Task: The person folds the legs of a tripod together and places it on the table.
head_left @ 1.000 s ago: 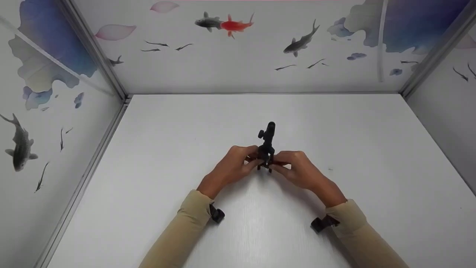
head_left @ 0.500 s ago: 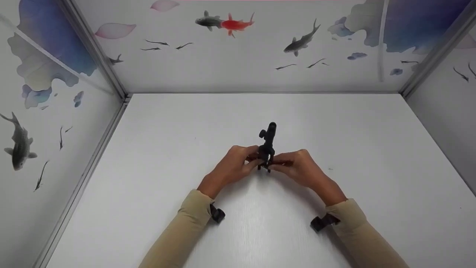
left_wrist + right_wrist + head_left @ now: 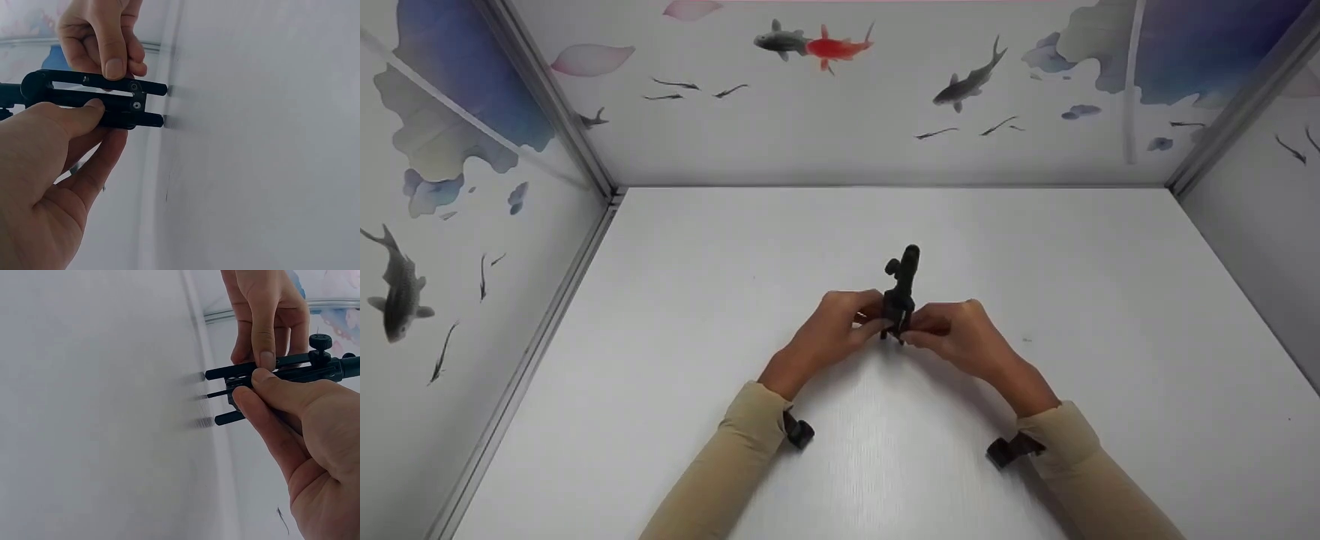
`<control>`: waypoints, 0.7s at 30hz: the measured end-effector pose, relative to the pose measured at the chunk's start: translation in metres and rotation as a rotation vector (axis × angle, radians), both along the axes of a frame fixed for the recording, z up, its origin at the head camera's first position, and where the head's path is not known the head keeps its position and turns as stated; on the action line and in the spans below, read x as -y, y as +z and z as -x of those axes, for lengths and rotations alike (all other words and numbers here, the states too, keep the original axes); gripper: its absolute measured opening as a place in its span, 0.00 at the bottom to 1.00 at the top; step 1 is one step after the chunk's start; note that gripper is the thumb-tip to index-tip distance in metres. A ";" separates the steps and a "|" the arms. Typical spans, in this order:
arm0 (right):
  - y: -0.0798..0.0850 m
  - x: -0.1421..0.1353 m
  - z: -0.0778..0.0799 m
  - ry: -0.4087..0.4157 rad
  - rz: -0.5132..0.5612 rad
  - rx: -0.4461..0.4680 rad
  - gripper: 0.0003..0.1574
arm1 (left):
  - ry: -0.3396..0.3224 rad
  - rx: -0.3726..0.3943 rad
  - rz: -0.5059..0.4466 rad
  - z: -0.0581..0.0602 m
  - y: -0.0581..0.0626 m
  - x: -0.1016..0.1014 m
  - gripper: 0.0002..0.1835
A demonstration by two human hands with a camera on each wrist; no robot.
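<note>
Pinching black tripod (image 3: 898, 300) low down with left hand (image 3: 837, 328) at nine o'clock, right hand (image 3: 964, 342) at three; holding it upright over white counter (image 3: 720, 270).

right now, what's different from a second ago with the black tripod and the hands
The top of the black tripod has shifted slightly right, and its feet look slightly closer together. The left hand and right hand still hold it.

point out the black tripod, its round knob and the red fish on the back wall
black tripod (image 3: 898, 299), head view, middle of its body, above the legs
round knob (image 3: 320, 341), right wrist view, middle of its head
red fish (image 3: 832, 50), head view, middle of its printed body
</note>
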State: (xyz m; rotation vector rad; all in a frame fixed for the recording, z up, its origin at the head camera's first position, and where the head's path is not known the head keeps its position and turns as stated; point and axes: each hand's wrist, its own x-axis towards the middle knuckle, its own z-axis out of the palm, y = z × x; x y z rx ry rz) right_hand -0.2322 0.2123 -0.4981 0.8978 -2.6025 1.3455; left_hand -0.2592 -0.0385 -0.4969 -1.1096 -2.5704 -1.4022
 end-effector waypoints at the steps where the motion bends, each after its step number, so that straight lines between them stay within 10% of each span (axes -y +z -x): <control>1: 0.000 0.000 -0.001 -0.001 0.002 0.013 0.08 | 0.007 0.008 -0.012 0.000 0.000 0.000 0.07; 21: 0.001 0.009 -0.006 0.005 0.015 0.041 0.08 | 0.064 0.019 -0.102 -0.001 -0.005 -0.005 0.10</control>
